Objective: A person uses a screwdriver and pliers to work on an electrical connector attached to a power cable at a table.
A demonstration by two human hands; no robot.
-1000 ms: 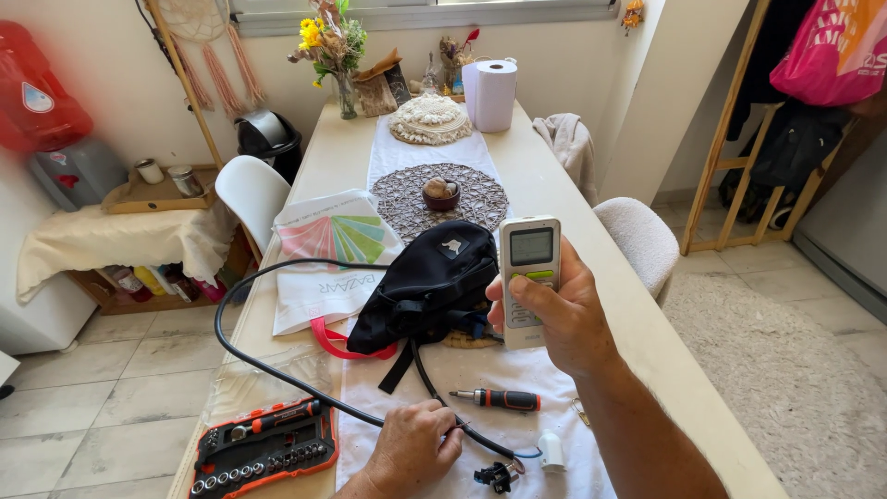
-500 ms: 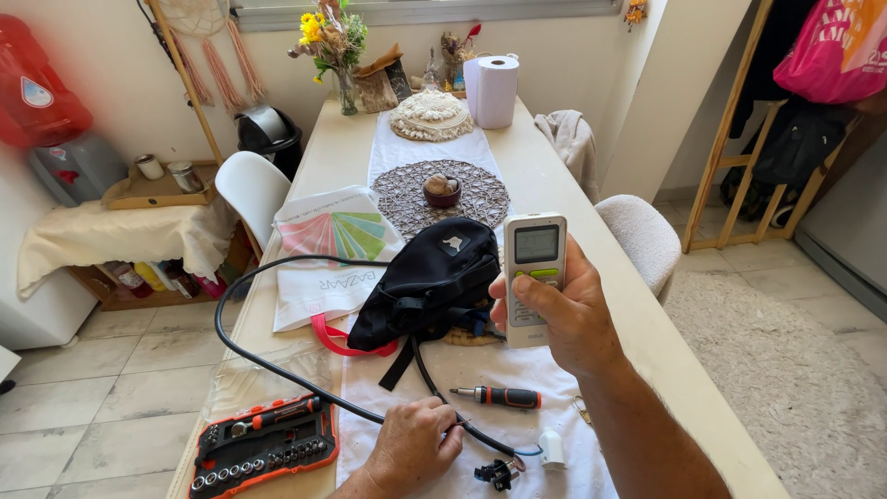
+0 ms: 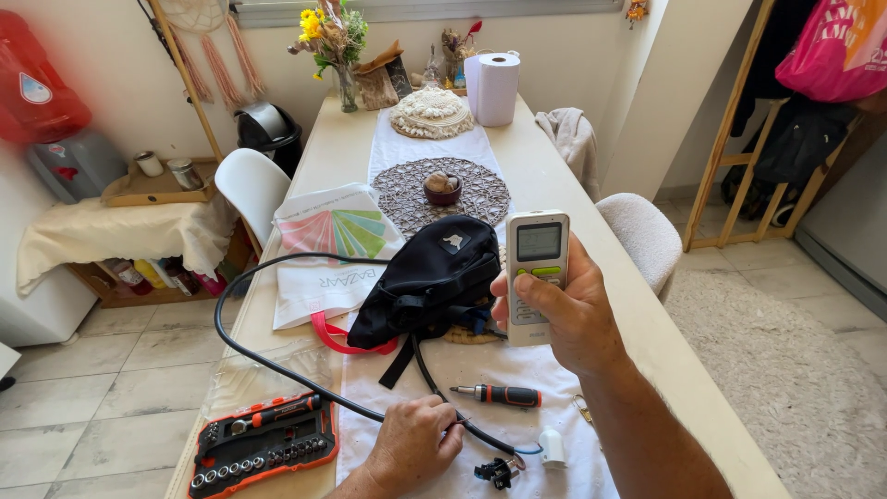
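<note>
A long pale worktop runs toward a window wall above a tiled floor. The right hand is wrapped around a white remote, raised just right of a black bag. The left hand rests, fingers curled, on the black cable below the bag, beside a screwdriver. A bit set lies to the bag's lower left.

Bright, soft daylight fills the sharp, wide-angle view, with faint shadows and slight stretching at the edges.
</note>
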